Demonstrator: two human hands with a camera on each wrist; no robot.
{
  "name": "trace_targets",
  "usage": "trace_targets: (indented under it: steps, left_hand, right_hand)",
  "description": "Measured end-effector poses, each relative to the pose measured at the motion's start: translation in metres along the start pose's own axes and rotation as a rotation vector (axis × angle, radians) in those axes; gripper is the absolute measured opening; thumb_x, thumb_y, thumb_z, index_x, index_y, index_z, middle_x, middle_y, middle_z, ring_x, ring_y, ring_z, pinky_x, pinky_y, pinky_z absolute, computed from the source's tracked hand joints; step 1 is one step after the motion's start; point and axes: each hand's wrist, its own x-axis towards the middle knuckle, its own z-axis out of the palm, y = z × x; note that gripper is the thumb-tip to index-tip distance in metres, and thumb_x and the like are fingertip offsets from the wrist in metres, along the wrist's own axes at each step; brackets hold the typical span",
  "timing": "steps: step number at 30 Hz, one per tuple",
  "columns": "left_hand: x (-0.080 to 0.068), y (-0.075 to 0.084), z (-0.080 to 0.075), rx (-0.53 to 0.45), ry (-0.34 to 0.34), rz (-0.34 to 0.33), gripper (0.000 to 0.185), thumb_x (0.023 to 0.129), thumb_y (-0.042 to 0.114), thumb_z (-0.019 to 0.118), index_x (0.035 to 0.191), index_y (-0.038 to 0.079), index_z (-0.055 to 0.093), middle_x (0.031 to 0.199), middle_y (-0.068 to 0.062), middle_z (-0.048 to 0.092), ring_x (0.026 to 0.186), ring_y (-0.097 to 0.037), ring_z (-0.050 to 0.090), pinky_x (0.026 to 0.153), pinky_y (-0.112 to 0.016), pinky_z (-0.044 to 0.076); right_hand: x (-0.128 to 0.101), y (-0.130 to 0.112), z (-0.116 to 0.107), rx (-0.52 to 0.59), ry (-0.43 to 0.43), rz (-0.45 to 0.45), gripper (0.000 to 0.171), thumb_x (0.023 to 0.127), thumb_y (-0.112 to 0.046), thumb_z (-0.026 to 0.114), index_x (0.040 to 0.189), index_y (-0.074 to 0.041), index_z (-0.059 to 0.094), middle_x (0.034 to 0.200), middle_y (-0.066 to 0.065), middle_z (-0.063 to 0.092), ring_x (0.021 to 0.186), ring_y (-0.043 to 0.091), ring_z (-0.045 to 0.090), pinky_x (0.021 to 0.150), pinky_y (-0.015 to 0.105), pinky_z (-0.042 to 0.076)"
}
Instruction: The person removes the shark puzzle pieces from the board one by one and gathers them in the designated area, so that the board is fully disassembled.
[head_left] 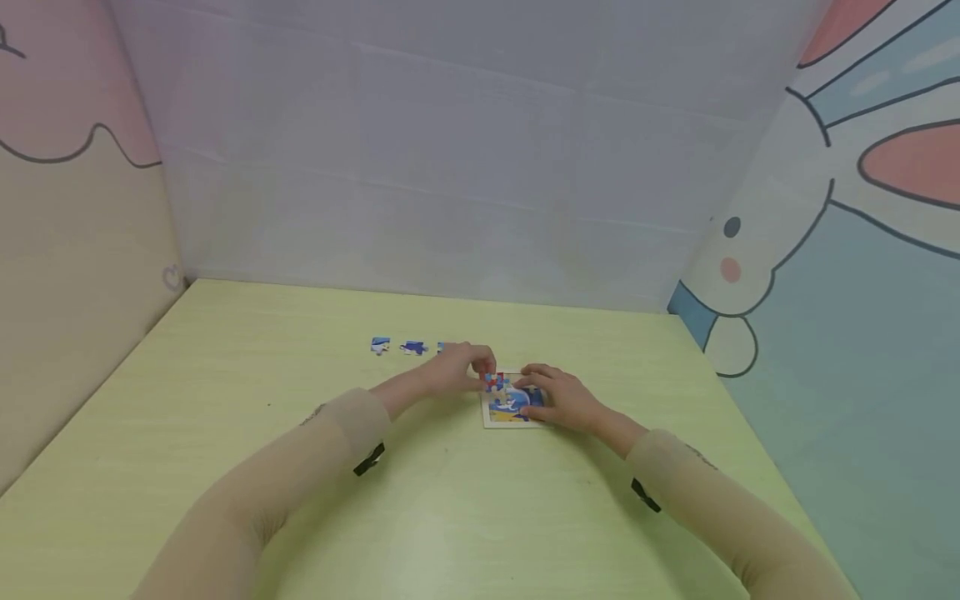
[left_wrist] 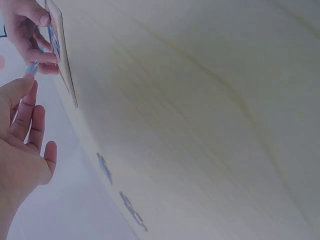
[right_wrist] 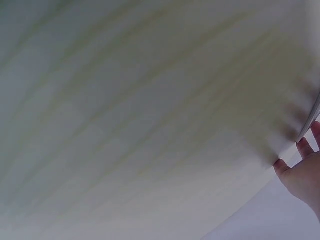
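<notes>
My left hand (head_left: 457, 368) pinches a small jigsaw piece (head_left: 494, 382), red and blue, over the upper left of a puzzle board (head_left: 487, 423) with a pale frame. In the left wrist view, thumb and fingertip hold that piece (left_wrist: 33, 68) by its edge, while the other fingers of the left hand (left_wrist: 22, 150) are spread loosely. Over the board's right side lies my right hand (head_left: 562, 400), its fingers touching the board and covering part of the blue and yellow picture. The right wrist view shows the right hand (right_wrist: 302, 172) with fingertips at the board's edge.
Behind the left forearm, loose pieces lie in a row on the pale yellow table (head_left: 420, 533): one at the left (head_left: 380, 345), a dark blue one (head_left: 413, 347), and another (head_left: 441, 347) partly hidden by the hand. A pale wall (head_left: 450, 167) stands behind.
</notes>
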Motion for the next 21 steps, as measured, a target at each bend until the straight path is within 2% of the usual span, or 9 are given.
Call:
trace_targets:
  steps: [6, 11, 16, 21]
  left_hand:
    - [-0.012, 0.001, -0.018, -0.008, 0.036, 0.015, 0.016, 0.085, 0.015, 0.07, 0.097, 0.018, 0.059, 0.091, 0.006, 0.063, 0.092, -0.017, 0.06, 0.082, -0.032, 0.046]
    - [-0.029, 0.001, -0.036, -0.037, 0.049, 0.028, 0.013, 0.086, 0.014, 0.069, 0.096, 0.015, 0.06, 0.089, 0.006, 0.062, 0.09, -0.014, 0.059, 0.083, -0.034, 0.048]
    - [-0.046, -0.009, -0.054, -0.048, 0.064, 0.011, 0.012, 0.086, 0.016, 0.068, 0.095, 0.015, 0.061, 0.089, 0.005, 0.063, 0.089, -0.013, 0.058, 0.083, -0.036, 0.048]
    - [-0.065, -0.025, -0.067, -0.034, 0.079, -0.013, 0.01, 0.086, 0.017, 0.068, 0.093, 0.017, 0.062, 0.09, 0.006, 0.064, 0.089, -0.014, 0.058, 0.084, -0.04, 0.048]
  right_hand:
    - [-0.001, -0.002, -0.003, -0.003, -0.022, 0.025, 0.043, 0.086, -0.038, 0.067, 0.123, -0.017, 0.06, 0.138, 0.01, 0.048, 0.127, 0.034, 0.045, 0.101, 0.053, 0.036]
    - [-0.002, -0.003, -0.005, -0.005, -0.03, 0.042, 0.043, 0.087, -0.039, 0.066, 0.124, -0.019, 0.059, 0.139, 0.009, 0.047, 0.128, 0.034, 0.043, 0.102, 0.054, 0.035]
    - [-0.002, -0.002, -0.005, 0.006, -0.024, 0.038, 0.043, 0.086, -0.038, 0.066, 0.124, -0.018, 0.059, 0.14, 0.009, 0.046, 0.129, 0.034, 0.042, 0.103, 0.054, 0.033]
    - [-0.001, 0.0, -0.004, 0.017, -0.016, 0.03, 0.043, 0.086, -0.037, 0.067, 0.124, -0.018, 0.059, 0.14, 0.009, 0.046, 0.13, 0.033, 0.042, 0.103, 0.053, 0.033]
